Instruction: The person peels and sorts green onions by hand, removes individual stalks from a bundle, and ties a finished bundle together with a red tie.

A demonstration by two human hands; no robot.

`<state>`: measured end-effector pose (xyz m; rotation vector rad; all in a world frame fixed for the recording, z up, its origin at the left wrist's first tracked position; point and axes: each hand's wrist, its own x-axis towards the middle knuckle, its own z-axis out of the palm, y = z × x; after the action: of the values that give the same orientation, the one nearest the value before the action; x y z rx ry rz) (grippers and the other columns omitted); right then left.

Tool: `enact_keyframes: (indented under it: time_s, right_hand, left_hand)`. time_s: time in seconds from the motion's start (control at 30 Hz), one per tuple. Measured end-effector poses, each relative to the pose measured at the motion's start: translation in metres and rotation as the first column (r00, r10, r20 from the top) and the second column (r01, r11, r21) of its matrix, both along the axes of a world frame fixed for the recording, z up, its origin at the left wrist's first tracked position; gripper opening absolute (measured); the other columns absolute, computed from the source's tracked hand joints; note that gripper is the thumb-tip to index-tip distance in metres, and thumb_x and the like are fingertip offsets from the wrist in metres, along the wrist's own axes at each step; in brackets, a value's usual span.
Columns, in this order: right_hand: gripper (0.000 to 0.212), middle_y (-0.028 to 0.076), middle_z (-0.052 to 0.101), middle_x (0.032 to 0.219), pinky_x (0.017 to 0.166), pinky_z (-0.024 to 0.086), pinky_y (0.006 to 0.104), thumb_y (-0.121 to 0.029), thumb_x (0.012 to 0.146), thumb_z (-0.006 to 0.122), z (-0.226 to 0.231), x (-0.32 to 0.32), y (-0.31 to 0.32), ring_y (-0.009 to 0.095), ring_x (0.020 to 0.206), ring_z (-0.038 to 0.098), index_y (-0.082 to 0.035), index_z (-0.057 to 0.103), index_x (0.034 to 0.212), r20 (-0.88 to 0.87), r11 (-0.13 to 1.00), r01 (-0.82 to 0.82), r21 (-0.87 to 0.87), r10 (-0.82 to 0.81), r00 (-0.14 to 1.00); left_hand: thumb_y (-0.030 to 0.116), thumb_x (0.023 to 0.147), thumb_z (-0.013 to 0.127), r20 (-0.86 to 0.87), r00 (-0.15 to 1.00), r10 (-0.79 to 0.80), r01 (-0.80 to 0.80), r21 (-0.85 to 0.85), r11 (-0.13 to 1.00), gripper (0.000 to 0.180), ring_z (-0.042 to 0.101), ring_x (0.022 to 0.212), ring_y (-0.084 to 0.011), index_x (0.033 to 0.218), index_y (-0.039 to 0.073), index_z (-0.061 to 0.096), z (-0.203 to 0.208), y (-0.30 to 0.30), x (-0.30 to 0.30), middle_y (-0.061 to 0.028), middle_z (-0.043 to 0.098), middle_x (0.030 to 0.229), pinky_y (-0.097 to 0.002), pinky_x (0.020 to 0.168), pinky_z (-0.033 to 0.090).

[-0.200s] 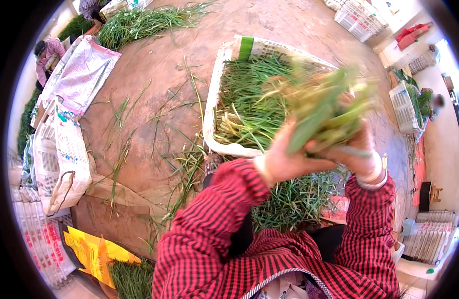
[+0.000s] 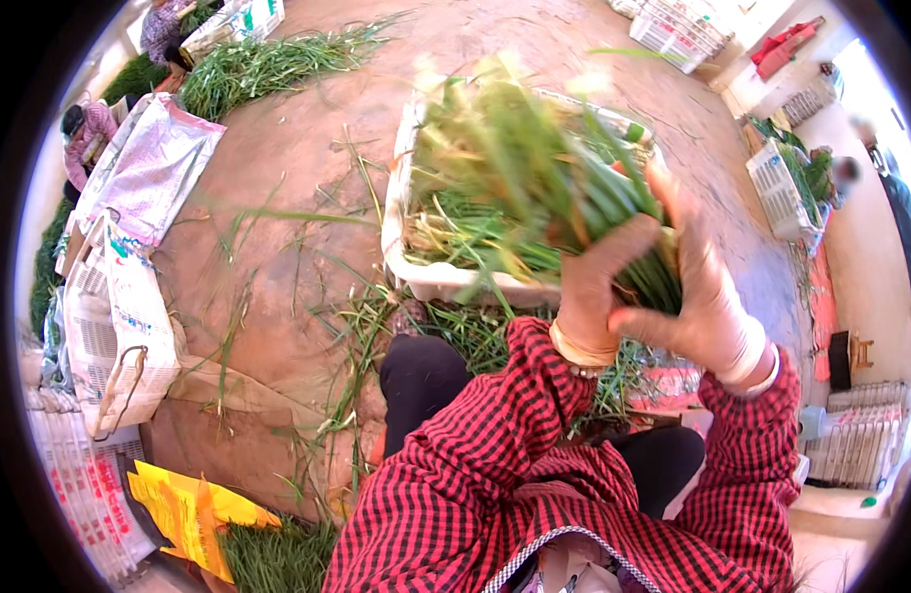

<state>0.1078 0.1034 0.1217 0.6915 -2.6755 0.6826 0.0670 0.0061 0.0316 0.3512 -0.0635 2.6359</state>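
Between both hands I hold a thick bunch of green chives (image 2: 571, 188) above a white crate, its loose ends blurred by motion. My left hand (image 2: 596, 287) wraps the bunch from the left, and my right hand (image 2: 710, 296) cups it from the right, fingers upright along the stems. Pale coverings that look like thin gloves end at both wrists. Below, the white crate (image 2: 398, 212) contains more chives (image 2: 455, 219), green with some pale stems. The bunch hides much of the crate's inside. Loose chives (image 2: 465, 328) lie on the floor between the crate and my legs.
At left stand a white crate (image 2: 129, 326), a pink-white sack (image 2: 164, 163) and a yellow bag (image 2: 193, 499) beside a chive heap (image 2: 277, 553). Another heap (image 2: 267, 74) lies far left, near two people (image 2: 91, 133). A filled crate (image 2: 780, 188) and crate stack (image 2: 856, 450) are at right.
The bunch has swung left over the crate, its loose ends now pointing up and left. My hands have turned around it, the left moving right and the right staying close. The view has shifted slightly.
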Motion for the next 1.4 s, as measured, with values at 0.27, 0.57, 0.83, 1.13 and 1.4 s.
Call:
enact_keyframes:
  time_s: [0.27,0.57,0.83,1.13,1.4]
  right_hand:
    - [0.088,0.017,0.059,0.128,0.101,0.045,0.0360,-0.020,0.076,0.078,-0.095,0.186,0.091,0.025,0.117,0.058,0.001,0.031,0.147,0.959,0.891,0.439,0.120,-0.218,0.180]
    - [0.065,0.016,0.069,0.112,0.091,0.049,0.0392,-0.049,0.078,0.070,-0.238,0.089,0.120,0.026,0.101,0.066,-0.004,0.063,0.125,0.891,0.917,-0.069,0.393,-0.399,-0.219]
    - [0.059,0.012,0.069,0.116,0.097,0.045,0.0394,-0.051,0.082,0.070,-0.194,0.047,0.076,0.023,0.107,0.063,-0.014,0.064,0.127,0.812,0.882,-0.159,0.444,-0.471,-0.344]
    - [0.034,0.018,0.070,0.083,0.073,0.053,0.0393,-0.021,0.080,0.067,-0.173,0.104,0.117,0.029,0.079,0.069,-0.002,0.067,0.108,0.849,0.840,0.159,0.519,-0.528,0.020]
    - [0.022,0.021,0.067,0.076,0.064,0.054,0.0486,-0.008,0.078,0.057,-0.197,0.179,0.032,0.039,0.072,0.068,0.002,0.055,0.098,0.580,0.823,0.159,0.546,-0.507,0.638]
  left_hand:
    - [0.040,0.086,0.071,0.679,0.539,-0.498,0.662,0.024,0.749,0.035,0.065,0.089,-0.0255,0.103,0.010,0.063,-0.150,0.055,0.165,-0.0082,0.067,0.091,-0.0446,0.086,0.053]
    - [0.046,0.088,0.071,0.661,0.418,-0.623,0.870,-0.094,0.484,0.045,0.060,0.106,-0.0243,0.121,0.018,0.062,-0.200,0.040,0.195,-0.0022,0.065,0.115,-0.0439,0.097,0.048]
    - [0.036,0.089,0.070,0.388,0.479,-0.787,0.816,-0.527,0.238,0.037,0.058,0.095,-0.0146,0.118,0.013,0.064,-0.191,0.061,0.180,0.0007,0.064,0.112,-0.0364,0.085,0.052]
    - [0.063,0.081,0.065,0.592,0.469,-0.655,0.867,-0.449,0.215,0.091,0.034,0.139,-0.0361,0.148,0.009,0.036,-0.225,0.025,0.163,-0.0183,0.036,0.150,-0.0584,0.107,0.034]
    - [0.069,0.071,0.073,0.636,0.457,-0.622,0.887,-0.269,0.376,0.092,0.056,0.114,-0.0362,0.132,0.005,0.047,-0.234,0.030,0.136,-0.0248,0.056,0.126,-0.0597,0.098,0.045]
